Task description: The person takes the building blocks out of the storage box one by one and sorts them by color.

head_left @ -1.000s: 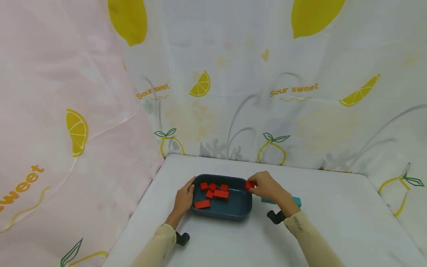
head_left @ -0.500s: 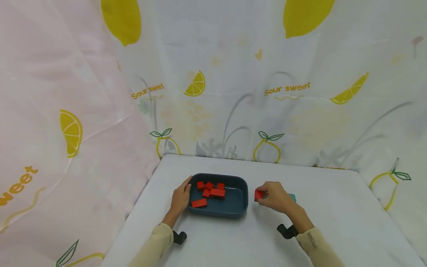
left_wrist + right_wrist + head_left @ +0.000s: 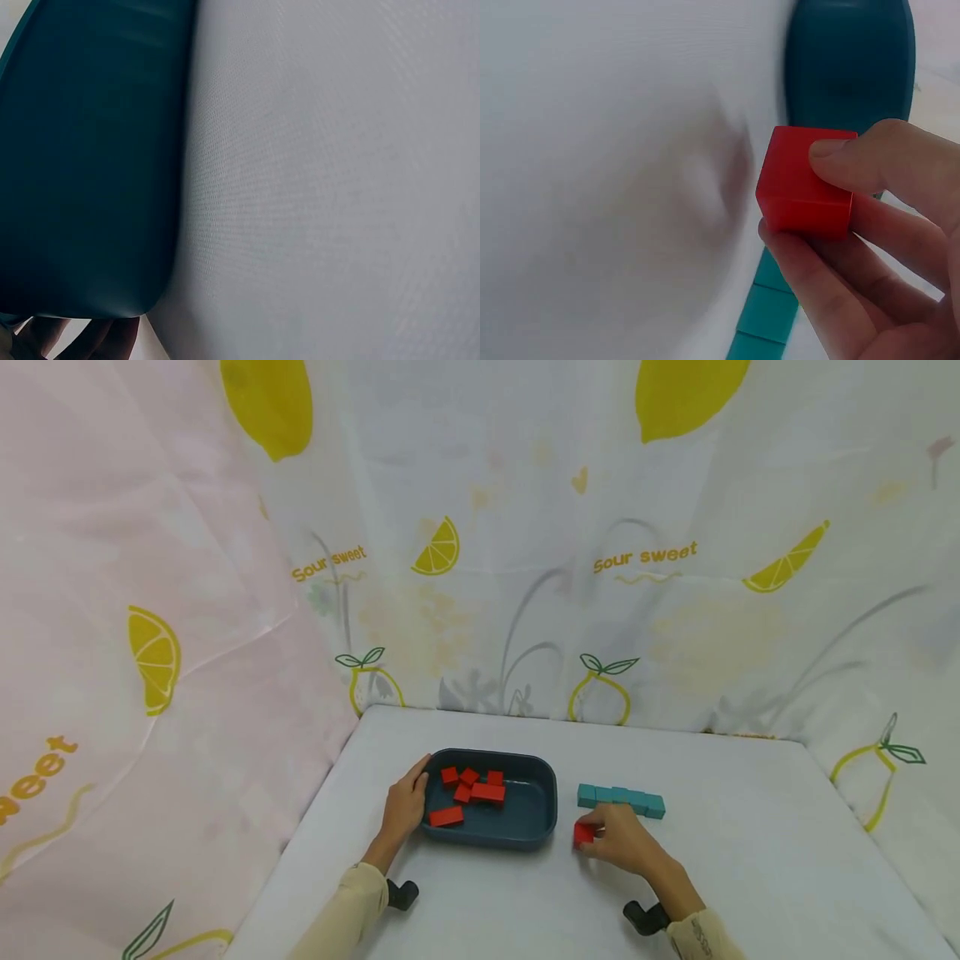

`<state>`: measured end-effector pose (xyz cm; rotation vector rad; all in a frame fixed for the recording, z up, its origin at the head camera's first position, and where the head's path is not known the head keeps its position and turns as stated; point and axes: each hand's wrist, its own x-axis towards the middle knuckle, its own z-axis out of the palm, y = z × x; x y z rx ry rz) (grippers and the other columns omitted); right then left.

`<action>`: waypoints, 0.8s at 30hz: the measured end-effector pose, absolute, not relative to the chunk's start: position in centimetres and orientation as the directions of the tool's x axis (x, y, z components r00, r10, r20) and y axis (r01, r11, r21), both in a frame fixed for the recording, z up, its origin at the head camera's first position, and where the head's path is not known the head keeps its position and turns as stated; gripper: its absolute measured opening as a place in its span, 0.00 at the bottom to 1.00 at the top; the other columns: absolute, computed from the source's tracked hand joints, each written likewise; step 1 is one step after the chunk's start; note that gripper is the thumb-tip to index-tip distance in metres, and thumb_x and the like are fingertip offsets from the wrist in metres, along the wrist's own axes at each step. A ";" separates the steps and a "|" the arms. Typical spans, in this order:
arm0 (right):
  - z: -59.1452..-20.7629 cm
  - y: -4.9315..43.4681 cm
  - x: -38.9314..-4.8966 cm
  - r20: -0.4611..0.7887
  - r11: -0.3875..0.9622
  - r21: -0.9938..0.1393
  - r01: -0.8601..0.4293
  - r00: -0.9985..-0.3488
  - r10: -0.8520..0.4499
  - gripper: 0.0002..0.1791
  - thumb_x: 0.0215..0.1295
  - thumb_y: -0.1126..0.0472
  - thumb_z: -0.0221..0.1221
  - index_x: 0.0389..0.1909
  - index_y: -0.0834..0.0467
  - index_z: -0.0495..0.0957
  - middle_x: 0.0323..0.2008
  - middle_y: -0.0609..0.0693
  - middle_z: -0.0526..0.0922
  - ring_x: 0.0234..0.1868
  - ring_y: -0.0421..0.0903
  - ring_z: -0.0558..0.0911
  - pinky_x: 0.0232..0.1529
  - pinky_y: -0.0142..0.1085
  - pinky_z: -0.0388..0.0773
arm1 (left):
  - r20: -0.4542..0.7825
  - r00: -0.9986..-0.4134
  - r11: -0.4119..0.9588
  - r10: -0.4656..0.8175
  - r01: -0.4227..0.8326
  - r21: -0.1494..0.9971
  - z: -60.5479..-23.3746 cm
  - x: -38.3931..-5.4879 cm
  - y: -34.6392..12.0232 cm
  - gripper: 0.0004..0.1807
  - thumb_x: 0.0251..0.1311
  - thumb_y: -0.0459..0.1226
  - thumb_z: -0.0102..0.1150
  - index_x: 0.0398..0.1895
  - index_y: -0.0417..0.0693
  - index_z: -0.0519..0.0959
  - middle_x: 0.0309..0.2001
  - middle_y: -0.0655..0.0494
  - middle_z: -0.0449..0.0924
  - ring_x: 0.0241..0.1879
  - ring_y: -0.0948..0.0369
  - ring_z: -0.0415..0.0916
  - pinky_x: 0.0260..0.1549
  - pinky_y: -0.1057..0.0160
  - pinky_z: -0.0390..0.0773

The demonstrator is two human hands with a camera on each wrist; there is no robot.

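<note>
My right hand (image 3: 618,839) pinches a red cube (image 3: 802,180) between thumb and fingers. In the head view this cube is low over or on the white table, just in front of the left end of a row of teal blocks (image 3: 621,798). The row's far end also shows in the right wrist view. My left hand (image 3: 405,806) lies against the left end of a dark blue tray (image 3: 491,842), its fingers extended along the outer wall. Several red blocks (image 3: 488,792), some long and some cube-shaped, lie in the tray's left half.
The white table (image 3: 517,902) reaches back to a hanging cloth (image 3: 487,568) printed with lemons. More cloth (image 3: 187,777) hangs along the left side. A black wrist mount (image 3: 647,918) sticks out from the right wrist, another (image 3: 402,895) from the left.
My right hand has carried the red cube from the tray's right rim rightward and toward me, uncovering the teal row. My left hand stays at the tray. The head view shifted slightly.
</note>
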<state>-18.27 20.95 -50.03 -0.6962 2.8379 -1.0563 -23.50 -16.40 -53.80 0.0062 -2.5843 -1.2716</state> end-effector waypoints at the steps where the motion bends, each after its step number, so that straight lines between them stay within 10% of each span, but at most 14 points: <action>1: -50.2 21.0 -18.2 0.120 0.665 -0.633 -0.396 -0.899 -0.421 0.14 0.48 0.67 0.71 0.38 0.65 0.86 0.32 0.45 0.82 0.36 0.42 0.80 0.36 0.35 0.84 | 0.231 -0.965 0.614 -0.121 0.110 0.781 -53.7 -23.5 -16.4 0.22 0.74 0.36 0.46 0.69 0.49 0.70 0.65 0.47 0.71 0.65 0.48 0.67 0.64 0.46 0.65; 24: -51.7 21.1 -17.4 0.025 0.671 -0.669 -0.320 -0.912 -0.410 0.20 0.48 0.66 0.73 0.44 0.66 0.84 0.38 0.49 0.84 0.40 0.46 0.82 0.41 0.41 0.84 | 0.235 -0.966 0.614 -0.106 0.122 0.780 -53.5 -23.2 -16.6 0.22 0.74 0.35 0.46 0.69 0.47 0.69 0.65 0.46 0.71 0.65 0.47 0.67 0.64 0.45 0.65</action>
